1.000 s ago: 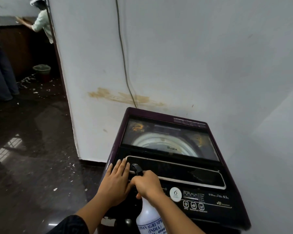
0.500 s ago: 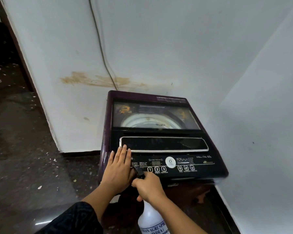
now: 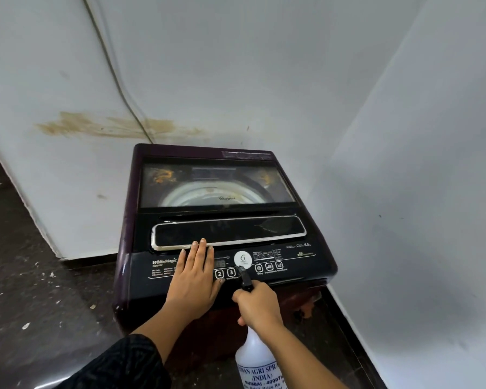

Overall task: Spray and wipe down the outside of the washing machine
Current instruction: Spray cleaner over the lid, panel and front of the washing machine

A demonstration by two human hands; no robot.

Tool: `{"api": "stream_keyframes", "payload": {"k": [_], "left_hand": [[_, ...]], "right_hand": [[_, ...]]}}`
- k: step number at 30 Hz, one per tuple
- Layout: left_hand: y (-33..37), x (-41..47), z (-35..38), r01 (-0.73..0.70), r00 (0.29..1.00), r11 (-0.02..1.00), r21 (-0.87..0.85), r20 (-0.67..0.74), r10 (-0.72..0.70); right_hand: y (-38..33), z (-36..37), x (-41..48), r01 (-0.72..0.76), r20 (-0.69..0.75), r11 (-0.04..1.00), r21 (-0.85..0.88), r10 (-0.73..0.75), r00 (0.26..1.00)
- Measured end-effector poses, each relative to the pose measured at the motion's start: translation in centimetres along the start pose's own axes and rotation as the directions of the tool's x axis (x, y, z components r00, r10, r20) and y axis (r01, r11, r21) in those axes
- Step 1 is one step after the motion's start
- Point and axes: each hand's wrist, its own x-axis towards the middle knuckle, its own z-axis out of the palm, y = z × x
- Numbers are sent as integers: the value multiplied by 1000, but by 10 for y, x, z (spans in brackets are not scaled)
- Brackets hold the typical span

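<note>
A dark maroon top-loading washing machine (image 3: 306,265) stands in a corner, its glass lid showing the drum. My left hand (image 3: 194,279) lies flat, fingers together, on the black control panel left of the numbered buttons, with nothing under it that I can see. My right hand (image 3: 257,303) grips the neck of a white spray bottle (image 3: 257,357) with a printed label. The bottle's black nozzle (image 3: 244,276) points at the control panel, close to the round white badge.
White walls close in behind and on the right of the machine. A dark cable (image 3: 115,71) runs down the back wall past a brown stain (image 3: 101,126). Dark floor (image 3: 26,290) with scattered white debris lies to the left.
The view has swung right and down, so the machine sits more central and the doorway has left the frame. My left hand has shifted right along the panel. The nozzle now points nearer the round badge.
</note>
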Motion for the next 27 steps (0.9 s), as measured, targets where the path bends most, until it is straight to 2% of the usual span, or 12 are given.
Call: {"api": "stream_keyframes", "payload": {"k": [4,7,19,27], "left_hand": [[20,8,3,6,1000,1000,2,8,-7],[33,15,6,7,1000,1000,-1,3,-7],[88,36,14,-64,997,998,19,38,64],[118,32,21,-58,995,997,53,79,53]], "right_hand": [[19,-32,10,-34,-55,999,14,34,998],[32,-55,18,-59,-101,994,91,68,993],[75,-110,37,-115,-173,973,200,150,973],[107,-125,44,-58,-154,985,165,83,985]]}}
